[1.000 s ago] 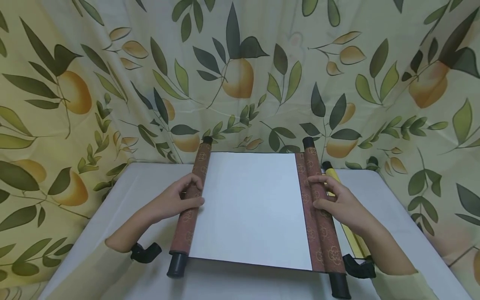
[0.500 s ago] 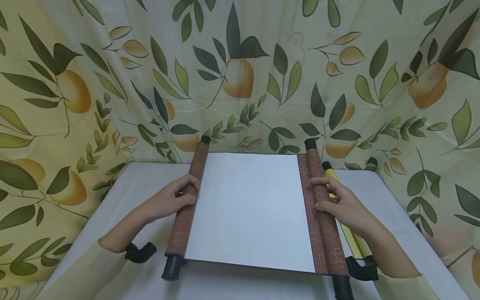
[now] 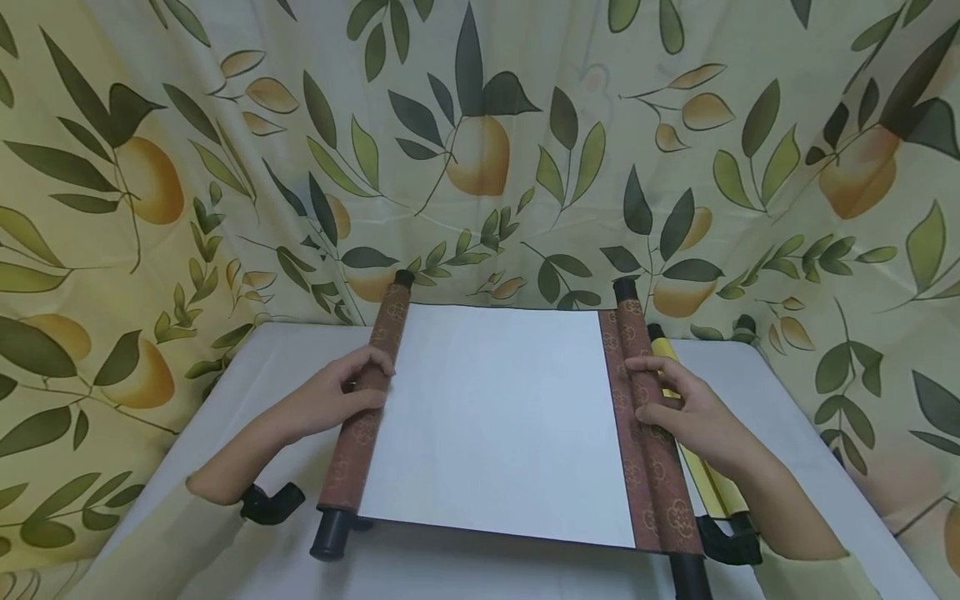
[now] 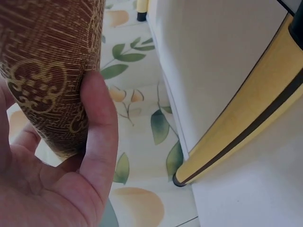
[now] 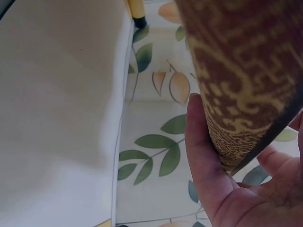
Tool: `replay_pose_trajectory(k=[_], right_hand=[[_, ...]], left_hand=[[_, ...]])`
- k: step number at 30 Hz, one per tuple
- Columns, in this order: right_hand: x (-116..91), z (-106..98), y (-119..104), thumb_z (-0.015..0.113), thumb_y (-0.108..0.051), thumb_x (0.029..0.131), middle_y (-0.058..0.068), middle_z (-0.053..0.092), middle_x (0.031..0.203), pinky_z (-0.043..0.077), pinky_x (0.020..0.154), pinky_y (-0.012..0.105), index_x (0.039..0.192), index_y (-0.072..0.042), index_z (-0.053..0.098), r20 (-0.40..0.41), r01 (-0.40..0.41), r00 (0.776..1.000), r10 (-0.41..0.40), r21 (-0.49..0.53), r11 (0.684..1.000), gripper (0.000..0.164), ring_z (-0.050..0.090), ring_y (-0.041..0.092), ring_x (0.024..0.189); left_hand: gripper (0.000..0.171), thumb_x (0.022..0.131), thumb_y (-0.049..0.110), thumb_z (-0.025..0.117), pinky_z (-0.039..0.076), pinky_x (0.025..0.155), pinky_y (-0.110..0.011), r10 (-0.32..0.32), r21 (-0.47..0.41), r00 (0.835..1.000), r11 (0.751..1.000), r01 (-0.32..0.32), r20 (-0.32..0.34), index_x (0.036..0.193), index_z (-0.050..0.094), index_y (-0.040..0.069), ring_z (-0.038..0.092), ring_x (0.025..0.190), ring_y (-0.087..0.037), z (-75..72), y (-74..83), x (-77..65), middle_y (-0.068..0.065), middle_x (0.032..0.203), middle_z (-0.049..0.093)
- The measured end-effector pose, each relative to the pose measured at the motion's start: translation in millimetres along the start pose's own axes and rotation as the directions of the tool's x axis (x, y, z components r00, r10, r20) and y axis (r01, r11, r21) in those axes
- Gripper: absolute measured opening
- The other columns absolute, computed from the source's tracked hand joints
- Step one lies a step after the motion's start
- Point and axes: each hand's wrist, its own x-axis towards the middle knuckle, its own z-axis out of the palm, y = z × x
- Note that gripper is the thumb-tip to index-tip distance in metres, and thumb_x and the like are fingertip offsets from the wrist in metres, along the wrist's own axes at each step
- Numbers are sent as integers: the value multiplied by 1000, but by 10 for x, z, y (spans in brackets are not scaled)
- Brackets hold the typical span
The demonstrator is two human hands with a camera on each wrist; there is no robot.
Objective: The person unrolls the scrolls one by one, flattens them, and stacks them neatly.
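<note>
A hanging scroll lies partly unrolled in the head view, its blank white sheet between two reddish-brown patterned rolls with black end knobs. My left hand grips the left roll, with fingers over the top and the thumb on the near side. On the right roll, my right hand holds on in much the same way. Close up in the left wrist view, the left hand curls around the gold-patterned roll. The right wrist view has the right hand around its roll.
A yellow bar-like item with a black end lies on the white table, beside and partly behind the right roll and hand. Fruit-and-leaf patterned cloth hangs right behind the table. Each wrist wears a black mount.
My left hand has moved left with its roll, and my right hand slightly right and nearer with the other. The rolls stand farther apart and more white sheet shows.
</note>
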Motion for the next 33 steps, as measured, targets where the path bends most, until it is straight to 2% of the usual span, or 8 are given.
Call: replay_pose_trajectory(k=[5,8,11,18,23,28,33], right_hand=[[4,2,-2,59,0,93,27,37,139,58,73,38,146,-7,38,1,4,1000,-4,-11,1000,57,60,39,106],[3,0,6,59,0,93,27,37,139,58,72,38,145,-7,38,3,10,1000,-10,-8,1000,57,60,40,106],[-1,-2,17,58,0,93,26,36,140,58,72,38,145,-6,38,5,13,1000,-13,-9,1000,57,60,39,106],[-1,3,20,58,0,93,27,35,140,58,72,39,146,-7,37,16,13,1000,-13,-3,1000,57,60,39,106],[-8,2,25,58,0,93,26,34,142,58,71,39,145,-7,37,24,11,1000,-11,1,1000,56,60,37,104],[-20,0,36,58,1,94,26,32,146,58,70,39,145,-6,37,29,6,1000,-6,10,1000,56,61,36,103],[-33,-4,44,59,-1,94,26,34,144,58,71,38,146,-7,37,18,-4,1000,5,-10,1000,57,61,37,103]], left_hand=[[21,94,17,65,49,70,-37,16,38,1000,999,-16,-16,113,56,13,51,95,-28,-22,-5,-11,-12,115,53],[24,92,22,71,47,66,-36,10,49,1000,999,-8,-25,108,54,15,49,87,-26,-31,-6,-16,-11,102,50],[29,90,23,74,45,67,-36,8,54,1000,999,-6,-27,107,51,15,48,86,-25,-44,-6,-28,-11,98,49],[25,93,15,68,46,79,-38,13,82,1000,997,-12,-20,112,52,12,49,104,-29,-82,15,-75,-12,116,52],[23,93,15,63,48,77,-38,-10,107,1000,994,12,-12,115,58,13,52,105,-29,-103,28,-123,-12,126,55],[19,93,16,61,49,75,-38,-11,104,1000,995,12,-11,112,60,13,53,101,-28,-122,11,-143,-12,122,57],[23,92,19,71,48,67,-37,-7,78,1000,997,9,-24,106,54,12,53,88,-26,-140,-28,-122,-12,108,53]])
